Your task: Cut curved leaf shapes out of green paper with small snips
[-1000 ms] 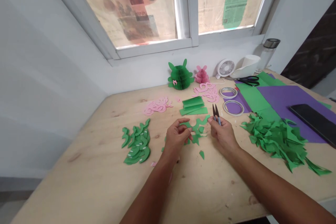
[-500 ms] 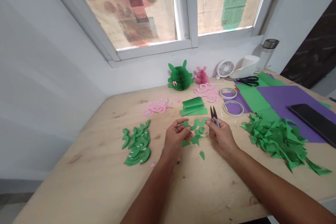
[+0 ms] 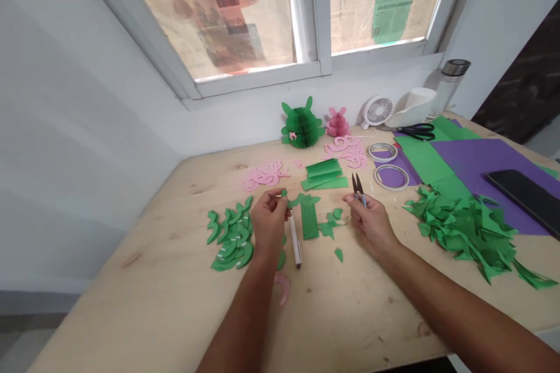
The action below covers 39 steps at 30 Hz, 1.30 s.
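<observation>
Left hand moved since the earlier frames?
Yes. The left hand has shifted leftward, right up beside the pile of curved green paper cut-outs, which stayed put.

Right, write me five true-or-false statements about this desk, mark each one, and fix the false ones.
1. The right hand holds scissors. True.
2. The phone lies on pink paper. False: it lies on purple paper.
3. The left hand holds a wavy green piece. True.
4. The pink figure is bigger than the green figure. False: it is smaller.
5. In the picture, the fan stands right of the bottle. False: it stands left of it.
</observation>
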### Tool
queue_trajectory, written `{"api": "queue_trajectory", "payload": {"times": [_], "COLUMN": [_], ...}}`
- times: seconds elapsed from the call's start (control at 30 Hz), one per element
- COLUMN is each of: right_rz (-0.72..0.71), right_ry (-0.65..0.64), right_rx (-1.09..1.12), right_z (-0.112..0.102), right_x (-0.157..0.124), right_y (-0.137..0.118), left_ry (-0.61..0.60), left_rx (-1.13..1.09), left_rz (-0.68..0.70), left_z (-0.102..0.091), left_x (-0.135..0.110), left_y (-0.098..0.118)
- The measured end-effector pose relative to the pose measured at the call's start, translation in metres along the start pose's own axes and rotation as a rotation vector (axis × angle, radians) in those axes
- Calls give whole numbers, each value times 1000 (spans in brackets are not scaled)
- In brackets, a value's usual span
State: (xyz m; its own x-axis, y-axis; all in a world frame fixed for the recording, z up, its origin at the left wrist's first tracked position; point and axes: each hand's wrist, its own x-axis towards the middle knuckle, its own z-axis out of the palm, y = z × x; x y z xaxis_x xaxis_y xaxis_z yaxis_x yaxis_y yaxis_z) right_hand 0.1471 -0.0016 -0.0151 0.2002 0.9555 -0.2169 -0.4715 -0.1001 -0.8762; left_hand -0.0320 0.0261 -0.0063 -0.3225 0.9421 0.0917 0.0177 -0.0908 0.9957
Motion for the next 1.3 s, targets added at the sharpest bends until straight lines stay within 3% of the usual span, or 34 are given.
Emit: {"api": "queue_trajectory", "payload": {"times": [0.17, 0.53, 0.77, 0.93, 1.1, 1.17, 1.23, 1.3], "right_rz": [-4, 28, -77, -90, -86, -97, -103, -99], "right_ry": [-7, -77, -143, -152, -158, -156, -153, -151], "right_rx": [-15, -61, -292, -349, -369, -375, -378, -375], "right_z": [0, -1, -2, -4, -3, -3, -4, -4], "right_x": [-1, -1, -2, -1, -1, -1, 0, 0], "right_y": [1, 6, 11, 12, 13, 13, 14, 15], "left_ry": [44, -175, -262, -152, -37, -4, 12, 38], "left_rx": [36, 62, 72, 358, 931, 1119, 1236, 1245], "left_rz": [-20, -85, -83, -16, 155, 151, 152, 264], "left_z": [-12, -15, -5, -13, -26, -29, -29, -25], "left_x": [13, 12, 3, 10, 15, 16, 14, 11], "left_y": [-2, -2, -2, -5, 5, 10, 11, 10]}}
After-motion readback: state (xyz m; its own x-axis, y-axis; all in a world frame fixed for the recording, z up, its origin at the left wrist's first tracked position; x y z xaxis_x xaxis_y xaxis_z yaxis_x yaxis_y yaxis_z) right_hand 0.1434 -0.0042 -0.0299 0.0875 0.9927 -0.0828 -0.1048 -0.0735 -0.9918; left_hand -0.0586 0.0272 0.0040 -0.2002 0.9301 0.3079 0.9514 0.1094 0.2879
